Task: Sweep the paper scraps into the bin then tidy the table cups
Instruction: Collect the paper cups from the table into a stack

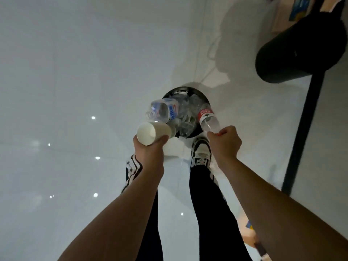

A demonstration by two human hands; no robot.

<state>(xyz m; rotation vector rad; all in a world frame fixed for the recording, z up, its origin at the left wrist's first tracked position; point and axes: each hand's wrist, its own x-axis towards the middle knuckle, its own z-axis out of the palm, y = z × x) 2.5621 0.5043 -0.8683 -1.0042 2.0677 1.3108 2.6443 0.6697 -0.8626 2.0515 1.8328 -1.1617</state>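
A round black bin (170, 92) stands on the white tiled floor in front of my feet, full of clear crumpled plastic. My left hand (149, 147) grips a white paper cup (150, 133) on its side, its mouth facing the camera, at the bin's near-left rim. A clear bottle with a blue label (163, 109) lies just beyond the cup, over the bin's left edge. My right hand (224, 142) holds a clear bottle with a red label (206, 117) by its cap end, tilted over the bin's right side.
A larger black cylinder bin (301, 53) hangs in view at the upper right, beside a black table leg (303, 132). A cardboard box (293, 12) sits at the top right. My shoes (200, 151) stand right next to the bin.
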